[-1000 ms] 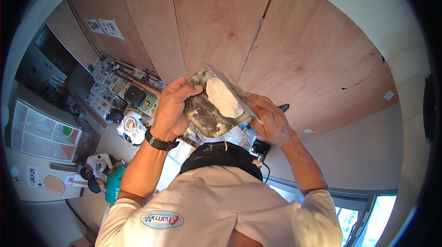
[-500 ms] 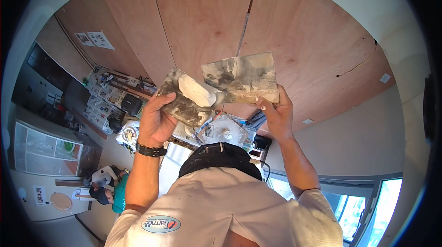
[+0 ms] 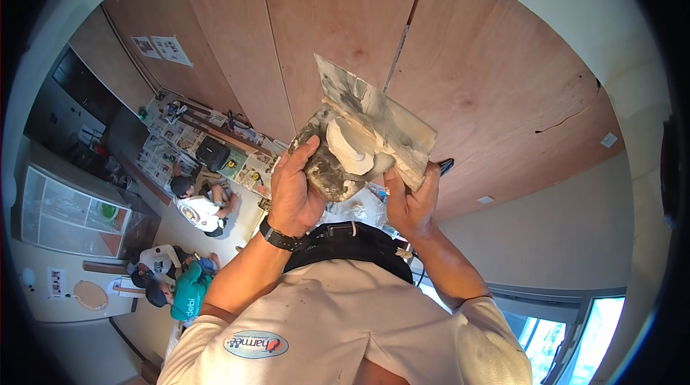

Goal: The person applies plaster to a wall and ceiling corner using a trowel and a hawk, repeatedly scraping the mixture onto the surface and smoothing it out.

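I had my left hand (image 3: 296, 195) gripped on the left edge of a grimy, dark-smeared plate (image 3: 323, 180), thumb across its top face, and my right hand (image 3: 413, 202) clamped on the lower right corner of a wide flat blade (image 3: 381, 116); the two hands were apart. The pale paste (image 3: 350, 148) lay in one thick mound near the plate's right edge, and the blade slanted along that edge; whether it touched the mound I couldn't tell. By my judgement the work was only partway: paste was already on the plate and the blade was streaked with residue, but the mound was plainly not used up. On the wood-panelled wall (image 3: 503, 98) ahead, two seams (image 3: 407, 24) stood out, the right one dark toward its upper end and paler and greyer lower down; I couldn't tell whether that was filling. Counting up, I had one plate, one blade and one mound, with two paper sheets (image 3: 171, 50) near the wall's upper left corner and three people (image 3: 200, 211) low on my left.
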{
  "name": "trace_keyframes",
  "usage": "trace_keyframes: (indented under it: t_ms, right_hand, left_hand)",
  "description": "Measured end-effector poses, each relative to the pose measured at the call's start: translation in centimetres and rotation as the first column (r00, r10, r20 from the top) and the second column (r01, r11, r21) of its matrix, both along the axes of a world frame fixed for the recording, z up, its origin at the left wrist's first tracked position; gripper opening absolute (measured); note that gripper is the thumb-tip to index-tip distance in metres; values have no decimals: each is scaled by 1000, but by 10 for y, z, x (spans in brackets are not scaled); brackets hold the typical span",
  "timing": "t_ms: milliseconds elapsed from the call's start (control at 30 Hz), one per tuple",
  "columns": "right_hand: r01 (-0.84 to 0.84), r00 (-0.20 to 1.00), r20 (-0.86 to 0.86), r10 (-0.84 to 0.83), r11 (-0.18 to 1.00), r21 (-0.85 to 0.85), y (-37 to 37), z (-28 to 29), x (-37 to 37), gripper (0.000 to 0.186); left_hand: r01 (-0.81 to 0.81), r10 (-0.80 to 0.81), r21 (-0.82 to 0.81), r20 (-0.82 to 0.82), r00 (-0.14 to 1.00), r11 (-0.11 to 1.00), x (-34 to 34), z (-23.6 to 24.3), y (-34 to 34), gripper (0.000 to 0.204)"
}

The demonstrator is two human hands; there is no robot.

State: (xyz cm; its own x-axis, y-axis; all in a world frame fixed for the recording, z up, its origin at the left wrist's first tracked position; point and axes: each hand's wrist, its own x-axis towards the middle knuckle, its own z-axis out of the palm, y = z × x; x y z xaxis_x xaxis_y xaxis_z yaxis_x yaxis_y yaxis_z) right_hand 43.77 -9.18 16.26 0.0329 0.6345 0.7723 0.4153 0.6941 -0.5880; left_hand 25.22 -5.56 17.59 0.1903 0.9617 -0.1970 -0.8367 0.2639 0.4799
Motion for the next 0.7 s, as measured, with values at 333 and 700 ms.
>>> trace_keyframes:
  t_ms: [333, 700]
  right_hand:
    - [-180, 977, 129, 171, 982, 60, 6, -1, 12, 33]
    - [-13, 885, 464, 48, 997, -78, 17, -32, 75, 37]
  left_hand:
    - [-49, 51, 72, -21, 998, 996, 3, 10, 0, 21]
    - [-8, 10, 89, -19, 1000, 996, -16, 19, 10, 28]
